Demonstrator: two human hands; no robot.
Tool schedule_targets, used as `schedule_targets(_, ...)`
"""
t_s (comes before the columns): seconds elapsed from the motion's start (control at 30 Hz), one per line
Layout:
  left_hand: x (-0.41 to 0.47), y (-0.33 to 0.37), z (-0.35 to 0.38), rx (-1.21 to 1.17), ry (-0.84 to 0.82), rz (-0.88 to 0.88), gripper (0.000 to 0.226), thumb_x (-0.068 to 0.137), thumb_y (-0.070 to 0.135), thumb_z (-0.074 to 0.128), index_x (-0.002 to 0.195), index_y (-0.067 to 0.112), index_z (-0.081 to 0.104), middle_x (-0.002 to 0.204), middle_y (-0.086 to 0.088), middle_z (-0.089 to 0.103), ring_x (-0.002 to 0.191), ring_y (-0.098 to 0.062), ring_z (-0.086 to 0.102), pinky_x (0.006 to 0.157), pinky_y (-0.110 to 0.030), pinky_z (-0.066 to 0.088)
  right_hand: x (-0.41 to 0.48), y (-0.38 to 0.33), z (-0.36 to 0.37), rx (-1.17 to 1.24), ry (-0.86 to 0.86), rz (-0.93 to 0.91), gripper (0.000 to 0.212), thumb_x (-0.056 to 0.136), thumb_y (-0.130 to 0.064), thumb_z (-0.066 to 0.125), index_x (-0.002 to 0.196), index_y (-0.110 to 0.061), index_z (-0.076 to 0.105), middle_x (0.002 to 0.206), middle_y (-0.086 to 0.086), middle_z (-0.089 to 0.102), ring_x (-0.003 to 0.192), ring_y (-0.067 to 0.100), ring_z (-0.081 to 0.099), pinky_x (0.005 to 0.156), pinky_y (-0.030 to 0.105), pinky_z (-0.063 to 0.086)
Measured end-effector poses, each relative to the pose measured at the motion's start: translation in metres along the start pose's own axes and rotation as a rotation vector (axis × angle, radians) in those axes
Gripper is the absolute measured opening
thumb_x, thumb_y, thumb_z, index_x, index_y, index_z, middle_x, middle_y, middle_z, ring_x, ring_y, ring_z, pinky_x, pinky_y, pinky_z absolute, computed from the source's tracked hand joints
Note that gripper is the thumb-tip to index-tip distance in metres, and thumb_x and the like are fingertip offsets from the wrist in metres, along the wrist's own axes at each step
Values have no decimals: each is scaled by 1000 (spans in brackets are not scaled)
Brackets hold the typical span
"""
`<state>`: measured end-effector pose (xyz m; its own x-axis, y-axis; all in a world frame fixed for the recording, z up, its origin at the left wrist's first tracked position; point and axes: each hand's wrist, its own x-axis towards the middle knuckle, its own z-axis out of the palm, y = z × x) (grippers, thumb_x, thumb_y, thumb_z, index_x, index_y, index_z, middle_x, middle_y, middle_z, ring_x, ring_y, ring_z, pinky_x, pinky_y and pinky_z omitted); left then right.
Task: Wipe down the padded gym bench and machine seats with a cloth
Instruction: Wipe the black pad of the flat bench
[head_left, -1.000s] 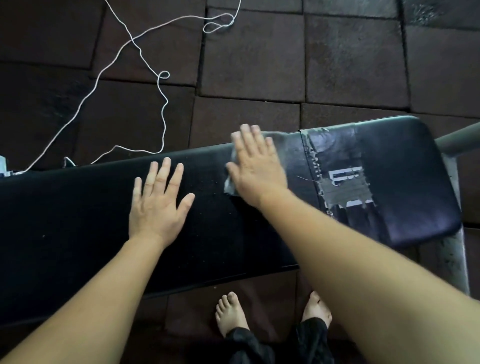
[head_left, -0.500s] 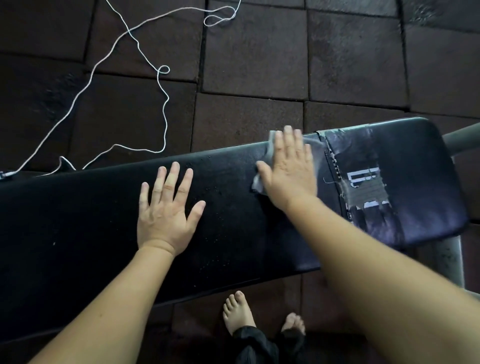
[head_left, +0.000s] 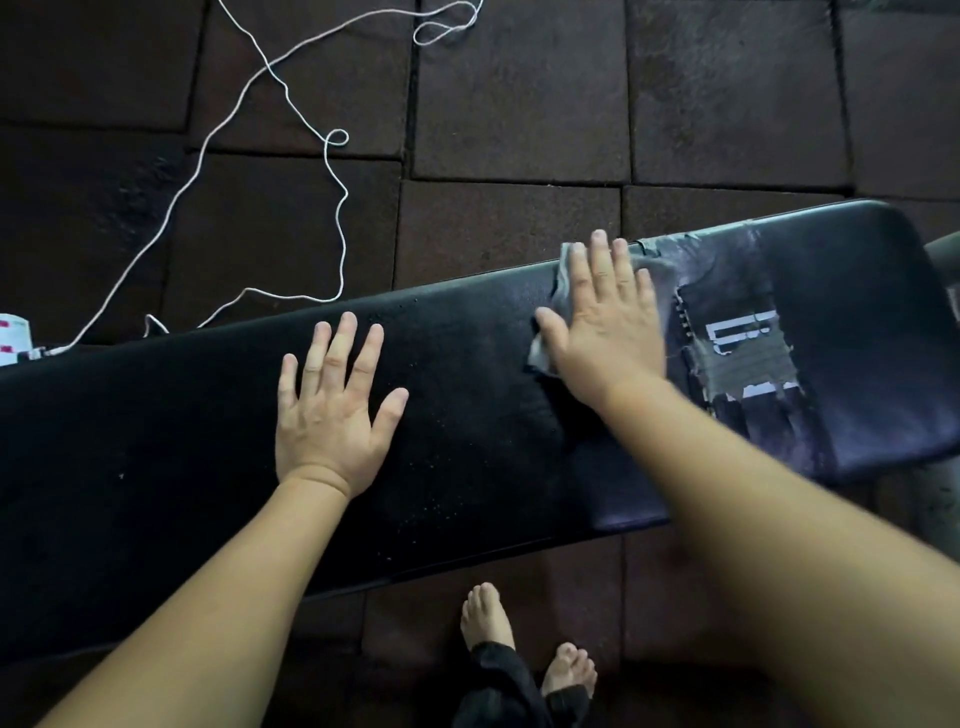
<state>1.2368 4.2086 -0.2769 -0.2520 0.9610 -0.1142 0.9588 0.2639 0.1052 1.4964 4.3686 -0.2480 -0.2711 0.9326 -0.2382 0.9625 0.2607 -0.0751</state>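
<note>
Pressing a grey cloth (head_left: 560, 293) flat-fingered onto the black bench (head_left: 467, 415) at two o'clock, the right hand (head_left: 602, 332) is leaning; the left hand (head_left: 332, 410) is resting splayed, empty. White cord (head_left: 340, 234) is crossing dark tiles (head_left: 519, 93) at eleven.

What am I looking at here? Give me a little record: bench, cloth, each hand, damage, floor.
bench: long black padded gym bench
cloth: small grey cloth, flat on the bench under the right hand
right hand: fingers straight, pressing the cloth
left hand: flat on bare padding, fingers spread
damage: torn grey-taped patch right of the cloth
floor: dark square tiles, loose white cord
</note>
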Motion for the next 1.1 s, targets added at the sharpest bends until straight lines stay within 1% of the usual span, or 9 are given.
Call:
schedule_targets(0.1, -1, 0, 1, 6, 11, -6, 72, 101, 64, 24, 166, 33, 17, 175, 5, 6, 161, -20, 3, 128, -55, 9, -27, -60, 9, 85, -41, -154, 79, 103, -62, 26, 165, -24, -5, 171, 3, -17, 157, 22, -19, 128, 44, -7)
schedule_targets(0.23, -2, -1, 1, 10, 13, 6, 71, 102, 63, 25, 166, 33, 17, 175, 5, 6, 161, -20, 3, 128, -54, 9, -82, -60, 29, 34, -51, -496, 81, 100, -61, 39, 166, -21, 13, 174, 3, 1, 160, 22, -3, 129, 44, 6)
schedule_targets(0.4, -1, -1, -1, 4, 1, 5, 72, 102, 63, 23, 166, 32, 15, 175, 5, 5, 161, -20, 1, 129, -54, 7, -55, 37, 15, 16, -21, -182, 83, 96, -67, 28, 166, -25, 12, 173, -2, 2, 160, 19, -1, 129, 44, 4)
schedule_targets(0.53, -1, -1, -2, -2, 0, 10, 72, 102, 64, 21, 166, 32, 14, 175, 4, 5, 161, -20, 0, 129, -55, 7, -66, -3, 22, 73, 26, 133, 82, 100, -62, 28, 166, -20, 4, 173, 3, -7, 159, 22, -9, 129, 45, -2)
schedule_targets(0.67, -2, -1, -2, -13, -2, 13, 72, 102, 64, 21, 166, 32, 15, 175, 4, 5, 161, -20, 0, 128, -55, 7, -127, -89, 42, 126, -19, -142, 85, 99, -59, 41, 166, -19, 9, 174, 4, -2, 160, 23, -7, 129, 46, 2)
schedule_targets(0.8, -1, -1, -1, -9, 0, 11, 73, 102, 64, 21, 166, 31, 16, 175, 4, 5, 161, -20, 0, 128, -55, 7, -145, -42, 44, 47, -33, -437, 82, 96, -60, 44, 165, -22, 20, 173, 0, 9, 160, 21, 5, 128, 46, 15)
schedule_targets(0.93, 0, -1, -1, -11, -6, 10, 73, 102, 65, 20, 166, 32, 15, 175, 4, 4, 161, -19, -2, 129, -54, 5, -91, 45, 24, 30, 13, -155, 82, 95, -63, 36, 165, -23, 20, 173, 1, 11, 160, 22, 7, 127, 50, 15)
schedule_targets(1.03, -1, -1, -2, -25, -2, 10, 73, 102, 65, 21, 166, 31, 16, 175, 4, 4, 161, -20, -1, 129, -55, 5, -86, 27, 28, 36, 32, 15, 83, 97, -63, 30, 166, -20, 10, 174, 3, 2, 160, 23, -2, 129, 45, 3)
schedule_targets(1.1, -2, -1, -2, -22, 3, 12, 72, 102, 64, 22, 166, 31, 16, 175, 4, 5, 161, -20, 0, 129, -55, 6, -117, 5, 37, 41, 24, -57, 83, 99, -61, 33, 166, -19, 9, 174, 3, 0, 160, 24, -4, 129, 46, 4)
